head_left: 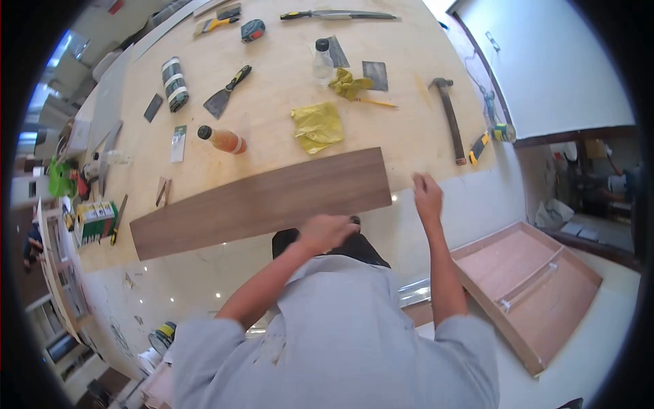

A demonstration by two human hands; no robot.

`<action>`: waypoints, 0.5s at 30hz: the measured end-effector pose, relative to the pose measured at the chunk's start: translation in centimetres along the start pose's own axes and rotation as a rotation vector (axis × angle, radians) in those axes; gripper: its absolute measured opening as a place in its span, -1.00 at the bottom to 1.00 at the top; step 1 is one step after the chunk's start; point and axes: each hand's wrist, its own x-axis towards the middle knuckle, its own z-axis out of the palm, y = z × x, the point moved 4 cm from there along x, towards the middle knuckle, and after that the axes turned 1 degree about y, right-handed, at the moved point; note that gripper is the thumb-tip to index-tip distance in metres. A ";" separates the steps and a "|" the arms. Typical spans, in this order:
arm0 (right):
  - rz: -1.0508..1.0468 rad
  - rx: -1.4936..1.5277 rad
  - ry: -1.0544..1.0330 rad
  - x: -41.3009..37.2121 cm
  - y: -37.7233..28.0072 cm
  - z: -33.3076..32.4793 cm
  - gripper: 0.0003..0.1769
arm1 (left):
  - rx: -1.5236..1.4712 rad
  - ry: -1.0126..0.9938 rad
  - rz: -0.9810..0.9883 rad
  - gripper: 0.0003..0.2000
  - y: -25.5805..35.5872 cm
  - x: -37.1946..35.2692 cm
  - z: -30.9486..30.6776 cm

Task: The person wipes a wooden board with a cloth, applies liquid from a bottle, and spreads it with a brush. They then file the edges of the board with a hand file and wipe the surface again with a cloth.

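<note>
A long brown wood-grain board (266, 198), tapering leftward, lay ahead and mostly left of the fingers of my left hand (325, 233), on a pale wooden table (409, 129). Its long axis ran left to right, right end farther away. That hand was nearer, by the board's near edge; blur hid whether its fingers touched wood or pinched anything. My right hand (428, 198), fingers curled together, hung just beyond the board's right end; I could not tell if they pinched something. Past the board from my left fingers lay a creased yellow square sheet (318, 127); ahead and right of my right fingers, a wooden-handled metal hammer (450, 119).
</note>
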 end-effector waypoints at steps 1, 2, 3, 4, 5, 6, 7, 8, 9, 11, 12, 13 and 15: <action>-0.042 -0.043 -0.144 3.3 -1.7 1.9 -0.78 | 0.017 0.219 -0.169 -0.72 -1.9 -2.9 -2.3; -0.206 -0.023 -0.183 6.4 -3.4 4.2 -0.80 | 0.024 0.325 -0.306 -0.64 -2.7 -5.7 -4.7; -0.368 -0.001 -0.221 8.9 -4.9 6.4 -0.81 | 0.074 0.399 -0.337 -0.58 -3.1 -8.8 -6.2; -0.435 -0.037 -0.224 11.3 -6.5 8.1 -0.79 | 0.260 0.392 -0.410 -0.52 -4.2 -12.4 -6.9; -0.506 -0.067 -0.229 13.6 -8.1 10.1 -0.74 | 0.450 0.384 -0.494 -0.45 -5.2 -15.8 -7.2; -0.660 -0.108 -0.142 16.7 -8.5 12.7 -0.68 | 0.410 0.412 -0.649 -0.40 -6.2 -19.4 -7.0; -0.827 -0.128 -0.062 19.0 -9.3 15.5 -0.59 | 0.363 0.456 -0.827 -0.35 -6.5 -23.1 -6.0; -0.687 -0.241 -0.120 20.3 -11.3 16.6 -0.46 | 0.291 0.594 -0.891 -0.36 -6.1 -26.1 -5.0; -0.714 -0.310 -0.049 21.3 -12.2 18.1 -0.40 | 0.217 0.732 -0.941 -0.38 -5.6 -28.6 -3.8; -0.578 -0.473 -0.243 23.0 -12.6 19.8 -0.40 | 0.094 0.899 -1.012 -0.41 -4.0 -31.5 -0.9; -0.532 -0.583 -0.327 23.9 -12.0 20.9 -0.46 | 0.054 0.935 -1.041 -0.43 -3.2 -32.1 0.7; -0.535 -0.586 -0.322 25.2 -11.7 21.5 -0.49 | 0.006 0.963 -1.066 -0.45 -2.8 -32.5 2.4; -0.526 -0.607 -0.316 26.2 -11.7 22.6 -0.56 | -0.215 1.024 -1.062 -0.48 -2.0 -31.3 3.4</action>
